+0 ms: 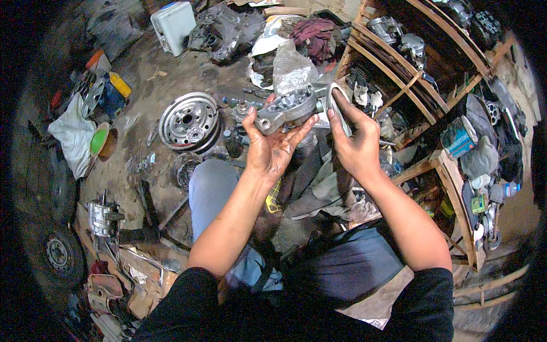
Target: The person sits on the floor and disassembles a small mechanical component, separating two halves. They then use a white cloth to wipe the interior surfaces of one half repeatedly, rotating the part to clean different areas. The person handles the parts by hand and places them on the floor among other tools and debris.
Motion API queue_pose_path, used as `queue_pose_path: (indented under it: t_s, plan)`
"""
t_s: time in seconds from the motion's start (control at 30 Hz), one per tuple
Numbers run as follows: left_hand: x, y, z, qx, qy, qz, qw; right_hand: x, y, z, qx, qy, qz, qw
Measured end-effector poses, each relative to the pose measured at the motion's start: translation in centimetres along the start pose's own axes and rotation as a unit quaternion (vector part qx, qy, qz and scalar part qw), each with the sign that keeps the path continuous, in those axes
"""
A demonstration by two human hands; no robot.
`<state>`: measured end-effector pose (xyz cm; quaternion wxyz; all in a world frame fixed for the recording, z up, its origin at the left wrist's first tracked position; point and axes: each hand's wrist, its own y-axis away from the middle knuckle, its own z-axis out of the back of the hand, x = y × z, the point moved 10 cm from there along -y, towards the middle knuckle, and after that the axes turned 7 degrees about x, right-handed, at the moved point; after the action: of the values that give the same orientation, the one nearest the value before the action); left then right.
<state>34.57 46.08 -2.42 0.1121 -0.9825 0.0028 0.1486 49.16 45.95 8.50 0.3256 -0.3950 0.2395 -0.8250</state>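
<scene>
My left hand (270, 150) holds up a cast metal housing (292, 107), palm upward, with the thumb at its near left end by a bolt hole. Its hollow, ribbed side faces up. Dark smears mark my left palm. Between the thumb and fingers of my right hand (360, 139) is a folded pale grey sheet (338, 102), either cloth or abrasive paper. The sheet is against or close beside the housing's right end; contact is hard to make out. Dark grime covers the right fingers. Beneath the hands, a grey cloth (314, 201) lies between my knees.
A steel wheel rim (188, 122) lies on the floor to the left. Beyond the hands are a gearbox casing (226, 32), a white plastic container (173, 28) and a maroon rag (314, 36). A wooden rack (397, 64) with metal parts stands right. A starter-like motor (104, 218) sits lower left.
</scene>
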Motion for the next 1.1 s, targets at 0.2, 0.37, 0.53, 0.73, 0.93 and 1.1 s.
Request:
queue_pose_path:
  t_s: [0.2, 0.37, 0.53, 0.73, 0.93, 1.1]
  plan:
    - [-0.6, 0.5, 0.8, -0.035, -0.014, -0.009, 0.999, 3.0, 1.2, -3.1, 0.085, -0.013, 0.047, 0.995]
    - [-0.9, 0.4, 0.0, -0.024, 0.005, -0.034, 0.999, 4.4, 2.7, -6.1, 0.175, -0.026, 0.045, 0.983]
    - [-1.1, 0.8, -0.6, 0.012, -0.015, -0.031, 0.999, 3.3, 4.4, -8.2, 0.225, -0.052, -0.004, 0.973]
    - [-1.8, 1.6, 0.0, -0.015, -0.049, -0.032, 0.998, 4.6, 6.1, -9.9, 0.278, -0.150, 0.001, 0.949]
    - [-3.0, 1.3, 2.5, -0.054, 0.003, -0.053, 0.997, 6.0, 7.8, -10.7, 0.366, -0.202, -0.003, 0.909]
    - [-4.0, 1.1, 2.3, -0.049, -0.003, -0.075, 0.996, 6.1, 8.3, -11.2, 0.419, -0.184, 0.023, 0.889]
